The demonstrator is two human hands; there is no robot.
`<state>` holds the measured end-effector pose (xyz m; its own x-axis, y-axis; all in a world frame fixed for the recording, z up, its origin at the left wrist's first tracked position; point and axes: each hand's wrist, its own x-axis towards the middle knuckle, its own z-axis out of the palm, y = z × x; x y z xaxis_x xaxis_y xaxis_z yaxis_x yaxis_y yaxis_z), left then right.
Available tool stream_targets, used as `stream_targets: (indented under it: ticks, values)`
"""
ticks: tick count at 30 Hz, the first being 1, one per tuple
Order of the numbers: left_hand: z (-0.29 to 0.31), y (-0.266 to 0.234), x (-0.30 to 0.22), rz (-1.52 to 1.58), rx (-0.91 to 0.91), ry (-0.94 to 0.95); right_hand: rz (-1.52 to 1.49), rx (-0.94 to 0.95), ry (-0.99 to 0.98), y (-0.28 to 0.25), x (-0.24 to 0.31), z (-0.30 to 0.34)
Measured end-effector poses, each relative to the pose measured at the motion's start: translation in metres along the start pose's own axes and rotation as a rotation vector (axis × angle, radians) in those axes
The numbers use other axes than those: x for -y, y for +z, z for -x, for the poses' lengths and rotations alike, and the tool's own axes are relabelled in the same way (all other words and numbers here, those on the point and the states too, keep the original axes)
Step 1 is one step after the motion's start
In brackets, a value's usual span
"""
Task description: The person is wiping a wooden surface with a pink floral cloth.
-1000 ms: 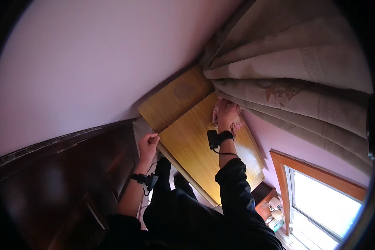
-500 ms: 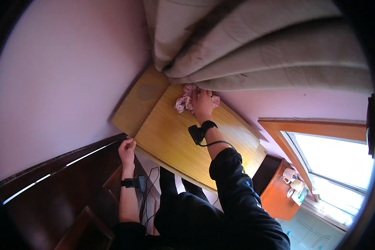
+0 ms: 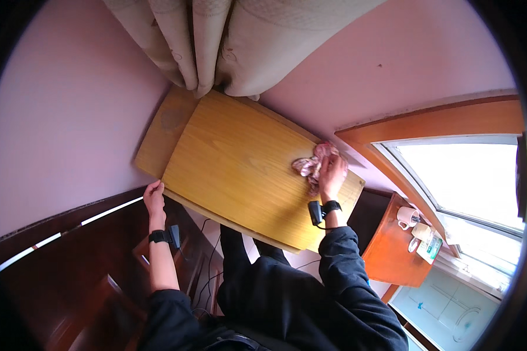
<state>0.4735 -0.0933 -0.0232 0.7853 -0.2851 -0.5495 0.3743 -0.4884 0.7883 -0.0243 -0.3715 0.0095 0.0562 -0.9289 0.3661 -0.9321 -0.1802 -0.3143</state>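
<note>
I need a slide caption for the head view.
Right hand holds crumpled pink cloth on wooden tabletop; left hand at its edge.

The cloth (image 3: pixel 314 166) is mottled pink-and-white, the tabletop (image 3: pixel 234 161) grained yellow-brown.

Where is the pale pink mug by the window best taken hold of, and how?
Probably by the handle, hooked from the left, the side nearest the right hand: it juts that way from the mug, while the window frame crowds the far side.
</note>
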Motion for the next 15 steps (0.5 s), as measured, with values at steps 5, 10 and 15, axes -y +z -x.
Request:
stream_targets:
  ticks: [5, 10, 15]
  values:
    - [-0.008, -0.004, 0.008, -0.028, -0.026, 0.044, -0.082, 0.086, 0.308, -0.018, -0.017, 0.022]
    - [-0.014, -0.002, 0.016, 0.049, -0.013, 0.109, -0.085, 0.150, 0.146, -0.009, -0.001, 0.067]
    - [-0.002, -0.003, 0.007, 0.071, 0.040, 0.060, -0.189, 0.490, 0.101, -0.005, 0.154, 0.133]
